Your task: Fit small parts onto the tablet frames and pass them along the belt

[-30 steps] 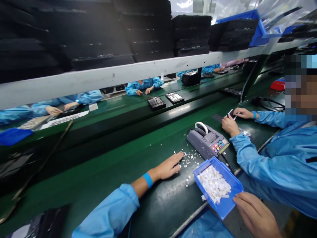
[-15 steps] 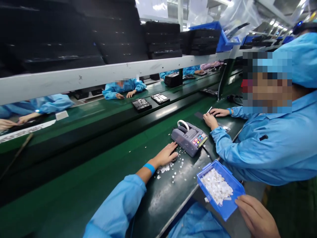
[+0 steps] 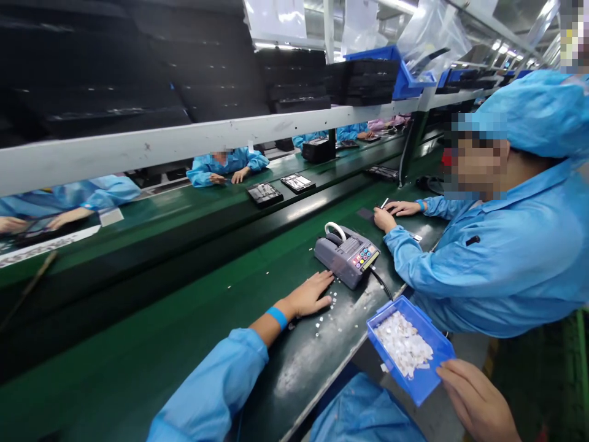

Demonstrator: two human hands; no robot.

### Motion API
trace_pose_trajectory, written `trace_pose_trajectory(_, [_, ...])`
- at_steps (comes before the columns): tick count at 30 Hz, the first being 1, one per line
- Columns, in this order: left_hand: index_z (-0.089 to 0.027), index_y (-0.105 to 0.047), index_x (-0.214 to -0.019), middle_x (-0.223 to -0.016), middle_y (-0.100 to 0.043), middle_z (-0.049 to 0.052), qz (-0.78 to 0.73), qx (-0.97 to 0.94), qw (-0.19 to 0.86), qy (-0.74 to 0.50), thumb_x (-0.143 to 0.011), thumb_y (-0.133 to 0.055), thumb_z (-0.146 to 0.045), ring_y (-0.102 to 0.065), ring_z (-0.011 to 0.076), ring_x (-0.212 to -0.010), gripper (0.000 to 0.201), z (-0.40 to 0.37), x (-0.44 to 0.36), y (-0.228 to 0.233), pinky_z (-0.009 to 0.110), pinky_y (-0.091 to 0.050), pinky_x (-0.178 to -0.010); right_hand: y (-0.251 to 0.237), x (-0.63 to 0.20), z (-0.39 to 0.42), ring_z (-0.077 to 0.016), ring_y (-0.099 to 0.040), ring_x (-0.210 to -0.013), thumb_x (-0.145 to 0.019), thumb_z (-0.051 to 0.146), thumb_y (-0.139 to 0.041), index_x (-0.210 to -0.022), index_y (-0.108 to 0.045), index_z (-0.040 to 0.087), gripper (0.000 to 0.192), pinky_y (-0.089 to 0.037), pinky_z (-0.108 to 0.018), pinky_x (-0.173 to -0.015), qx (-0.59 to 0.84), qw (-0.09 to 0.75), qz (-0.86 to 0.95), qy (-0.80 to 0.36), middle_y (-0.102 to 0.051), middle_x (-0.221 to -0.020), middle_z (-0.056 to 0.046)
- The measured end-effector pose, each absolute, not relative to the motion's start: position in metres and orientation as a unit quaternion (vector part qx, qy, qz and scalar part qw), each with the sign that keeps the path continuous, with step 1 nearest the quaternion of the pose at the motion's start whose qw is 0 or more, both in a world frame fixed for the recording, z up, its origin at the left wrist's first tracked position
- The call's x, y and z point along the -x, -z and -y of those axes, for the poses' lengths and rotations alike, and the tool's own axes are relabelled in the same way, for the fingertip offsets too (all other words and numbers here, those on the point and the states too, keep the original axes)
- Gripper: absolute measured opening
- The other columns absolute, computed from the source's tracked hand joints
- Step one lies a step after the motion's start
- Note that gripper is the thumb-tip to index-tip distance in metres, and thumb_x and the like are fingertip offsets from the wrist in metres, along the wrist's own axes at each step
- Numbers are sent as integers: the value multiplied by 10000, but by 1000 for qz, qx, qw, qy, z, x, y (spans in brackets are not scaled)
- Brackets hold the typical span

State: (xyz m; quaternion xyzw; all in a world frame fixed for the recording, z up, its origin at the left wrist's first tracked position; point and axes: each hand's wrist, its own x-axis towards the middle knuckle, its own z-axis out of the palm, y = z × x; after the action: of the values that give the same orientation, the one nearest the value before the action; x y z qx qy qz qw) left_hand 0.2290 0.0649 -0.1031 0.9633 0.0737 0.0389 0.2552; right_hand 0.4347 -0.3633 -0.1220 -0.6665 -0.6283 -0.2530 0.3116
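My left hand lies flat on the dark green worktop, fingers stretched toward a grey tape dispenser with coloured buttons. Small white scraps are scattered beside its thumb; whatever lies under the palm is hidden. My right hand pinches the near corner of a blue plastic bin, held just off the table's front edge. White pieces are heaped inside the bin.
A co-worker in blue sits at the right, both hands on the bench. Behind the dispenser runs a conveyor belt. Black trays are stacked on the shelf above. Other workers sit across the line.
My left hand has shifted slightly down over the white scraps, and fewer of them show around it. My right hand and the bin stay nearly where they were.
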Motion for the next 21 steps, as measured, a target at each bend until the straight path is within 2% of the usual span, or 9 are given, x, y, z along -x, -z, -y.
trace_pose_trajectory(7, [-153, -398, -1580, -1632, -369, 198, 18, -954, 297, -24, -975, -539, -505, -329, 362, -1530, 714, -21, -222, 95, 552, -252, -1267, 128, -435, 365, -209, -720, -904, -1032, 219, -539, -986, -764, 195, 231, -566, -327, -876, 669, 302, 628, 258, -749, -975, -98])
trace_pose_trajectory(12, [-217, -351, -1607, -1646, -375, 140, 21, -930, 363, -48, -1016, -474, -486, -340, 322, -1533, 661, 4, -200, 89, 511, -276, -1268, 141, -441, 369, -216, -724, -917, -1032, 210, -526, -1008, -762, 204, 237, -570, -339, -868, 670, 294, 636, 244, -754, -993, -96])
trace_pose_trajectory(16, [-260, -396, -1588, -1660, -364, 85, -95, -898, 401, -156, -1013, -418, -584, -303, 319, -1548, 661, -16, -154, 83, 522, -203, -1291, 161, -447, 385, -210, -726, -913, -1021, 202, -531, -1019, -766, 221, 236, -568, -329, -872, 663, 283, 655, 226, -760, -984, -79])
trace_pose_trajectory(21, [-188, -474, -1538, -1638, -402, 118, -350, -809, 391, -265, -951, -413, -719, -307, 334, -1544, 794, -45, -54, 92, 542, -130, -1298, 200, -450, 408, -204, -733, -922, -1006, 178, -508, -1039, -774, 245, 276, -562, -308, -875, 644, 274, 687, 197, -772, -989, -60])
